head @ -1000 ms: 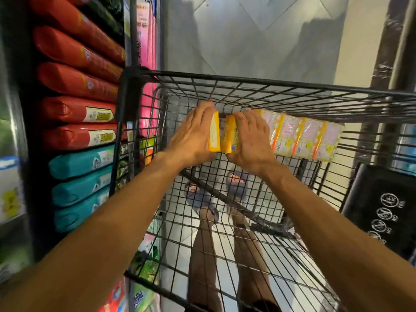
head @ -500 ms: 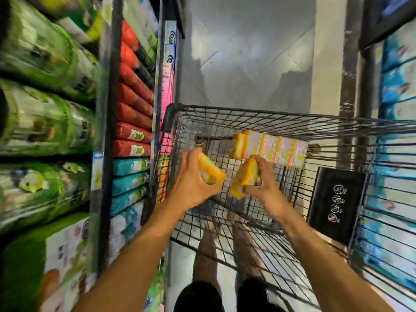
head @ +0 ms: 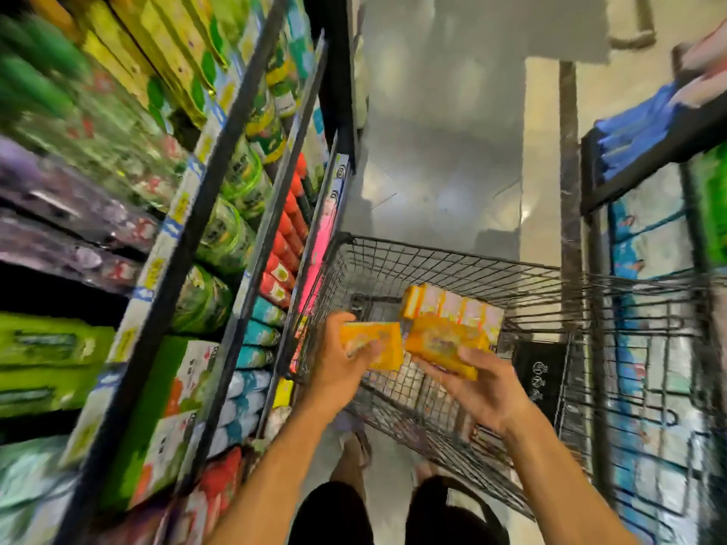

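Packets, both yellow, hung over the wire cart (head: 444,256) near its 9 o'clock side. One left hand (head: 342,365) gripped the left packet (head: 375,346), fingers curled round it. The right hand (head: 486,387) held the right packet (head: 442,342) from beneath, thumb pinching its near edge. Their inner edges nearly met (blur hid any gap). Just past them at 12 o'clock, a row of packets (head: 456,308) stood inside the cart. A shelf edge (head: 236,230) crowded 9 o'clock, and open floor (head: 444,151) lay beyond at 12.

Two orange-yellow packets (head: 373,348) (head: 444,346), row of pink-and-yellow boxes (head: 452,308), dark grey wire cart (head: 432,265), red, teal and green shelf packs (head: 275,269), black shorts (head: 334,513).
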`<state>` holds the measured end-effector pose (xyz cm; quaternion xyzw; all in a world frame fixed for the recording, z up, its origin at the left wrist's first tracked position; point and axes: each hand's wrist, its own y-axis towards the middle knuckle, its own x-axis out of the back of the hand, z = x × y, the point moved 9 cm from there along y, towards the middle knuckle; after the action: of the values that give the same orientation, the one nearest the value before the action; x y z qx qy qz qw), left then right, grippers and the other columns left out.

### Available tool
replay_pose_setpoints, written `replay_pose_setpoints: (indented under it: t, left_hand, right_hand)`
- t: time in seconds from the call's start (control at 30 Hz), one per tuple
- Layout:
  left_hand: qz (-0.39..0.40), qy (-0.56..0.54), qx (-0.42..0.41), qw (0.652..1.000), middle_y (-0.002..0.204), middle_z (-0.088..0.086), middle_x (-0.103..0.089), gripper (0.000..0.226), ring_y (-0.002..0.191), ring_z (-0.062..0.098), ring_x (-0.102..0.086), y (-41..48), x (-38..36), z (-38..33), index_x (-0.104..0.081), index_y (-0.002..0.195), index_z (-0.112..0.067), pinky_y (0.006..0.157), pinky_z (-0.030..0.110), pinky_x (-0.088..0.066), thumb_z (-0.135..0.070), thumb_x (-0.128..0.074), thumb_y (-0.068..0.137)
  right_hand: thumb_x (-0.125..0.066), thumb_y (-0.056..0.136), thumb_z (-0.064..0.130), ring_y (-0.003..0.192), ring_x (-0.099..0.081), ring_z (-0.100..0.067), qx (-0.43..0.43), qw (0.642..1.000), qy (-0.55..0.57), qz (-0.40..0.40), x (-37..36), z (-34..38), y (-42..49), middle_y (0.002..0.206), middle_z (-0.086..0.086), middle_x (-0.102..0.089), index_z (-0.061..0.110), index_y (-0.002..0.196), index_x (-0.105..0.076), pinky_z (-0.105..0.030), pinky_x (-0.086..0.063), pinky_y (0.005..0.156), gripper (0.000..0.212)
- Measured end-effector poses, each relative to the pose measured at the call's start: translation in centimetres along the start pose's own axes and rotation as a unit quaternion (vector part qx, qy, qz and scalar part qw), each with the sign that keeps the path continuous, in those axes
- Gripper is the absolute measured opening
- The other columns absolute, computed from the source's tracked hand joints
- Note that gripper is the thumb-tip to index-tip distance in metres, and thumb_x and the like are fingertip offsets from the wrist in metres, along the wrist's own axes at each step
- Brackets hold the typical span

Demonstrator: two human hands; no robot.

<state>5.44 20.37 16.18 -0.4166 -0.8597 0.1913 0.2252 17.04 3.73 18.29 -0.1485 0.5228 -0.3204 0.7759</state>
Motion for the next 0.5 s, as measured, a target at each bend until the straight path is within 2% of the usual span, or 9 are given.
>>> replay_pose_setpoints:
  t: [0.03,0.1,0.17,0.23,0.3,0.37,0.43,0.5]
  left_hand:
    - [-0.004,-0.011,-0.001,1.0,0.123,0.009,-0.058,0.06,0.103,0.019,-0.061,-1.1,0.1,-0.1,-0.043,0.128,-0.033,0.08,0.023,-0.053,-0.049,-0.079,0.083]
    - [-0.028,-0.048,-0.008,0.998,0.121,0.011,-0.059,0.049,0.095,0.015,-0.061,-3.4,0.6,-0.5,-0.043,0.128,-0.026,0.073,0.016,-0.052,-0.027,-0.075,0.092]
    - [-0.073,-0.076,-0.016,0.994,0.112,0.004,-0.059,0.047,0.088,0.008,-0.061,-6.0,1.6,-0.7,-0.044,0.127,-0.026,0.067,0.017,-0.053,-0.022,-0.075,0.092]
    - [-0.107,-0.123,0.005,0.987,0.111,0.001,-0.06,0.042,0.086,0.006,-0.063,-8.8,2.1,0.2,-0.045,0.131,-0.02,0.064,0.019,-0.056,-0.012,-0.069,0.097]
    - [-0.15,-0.172,0.032,0.973,0.117,0.006,-0.065,0.036,0.09,0.013,-0.069,-11.6,2.8,2.2,-0.05,0.127,-0.021,0.072,0.033,-0.062,-0.015,-0.068,0.097]
    - [-0.196,-0.211,0.042,0.957,0.117,0.008,-0.071,0.029,0.1,0.022,-0.072,-14.8,3.4,3.9,-0.058,0.12,-0.022,0.086,0.047,-0.061,-0.017,-0.072,0.095]
    - [-0.242,-0.254,0.052,0.935,0.115,0.009,-0.074,0.028,0.105,0.027,-0.072,-18.4,3.9,5.7,-0.064,0.118,-0.018,0.087,0.046,-0.061,-0.017,-0.075,0.093]
    - [-0.288,-0.292,0.049,0.911,0.113,0.01,-0.075,0.029,0.103,0.027,-0.073,-22.0,4.4,7.1,-0.065,0.118,-0.012,0.078,0.038,-0.061,-0.015,-0.076,0.091]
  right_hand:
    - [-0.095,0.059,0.009,0.122,-0.066,-0.043,-0.005,0.999,-0.026,-0.017,-0.1,0.2,-0.7,0.131,-0.026,-0.067,-0.002,0.125,-0.066,-0.055,-0.056,0.1,0.073]
    - [-0.077,0.07,0.001,0.12,-0.067,-0.044,-0.015,0.996,-0.071,-0.043,-0.2,0.7,-2.0,0.129,-0.026,-0.068,-0.003,0.127,-0.06,-0.055,-0.059,0.096,0.059]
    - [-0.065,0.076,-0.006,0.121,-0.064,-0.048,-0.018,0.994,-0.098,-0.051,-0.4,0.9,-3.2,0.128,-0.03,-0.067,-0.004,0.123,-0.061,-0.056,-0.06,0.092,0.047]
    - [-0.059,0.084,-0.012,0.118,-0.063,-0.05,-0.021,0.991,-0.118,-0.064,-0.3,0.5,-4.2,0.123,-0.032,-0.067,-0.006,0.117,-0.061,-0.056,-0.062,0.086,0.033]
    - [-0.051,0.093,-0.013,0.115,-0.065,-0.051,-0.026,0.988,-0.134,-0.079,0.0,-0.1,-5.3,0.118,-0.031,-0.068,-0.006,0.115,-0.059,-0.057,-0.062,0.083,0.024]
    - [-0.052,0.093,-0.012,0.115,-0.066,-0.05,-0.034,0.984,-0.161,-0.067,-0.4,-1.0,-6.3,0.119,-0.031,-0.069,-0.009,0.118,-0.059,-0.058,-0.062,0.083,0.026]
    - [-0.059,0.088,-0.008,0.108,-0.072,-0.044,-0.046,0.98,-0.191,-0.039,-1.5,-2.1,-7.6,0.118,-0.031,-0.07,-0.011,0.121,-0.059,-0.048,-0.066,0.074,0.033]
    - [-0.059,0.091,-0.006,0.096,-0.077,-0.033,-0.067,0.971,-0.231,-0.006,-2.5,-3.8,-9.0,0.109,-0.023,-0.075,-0.005,0.118,-0.062,-0.037,-0.065,0.07,0.027]
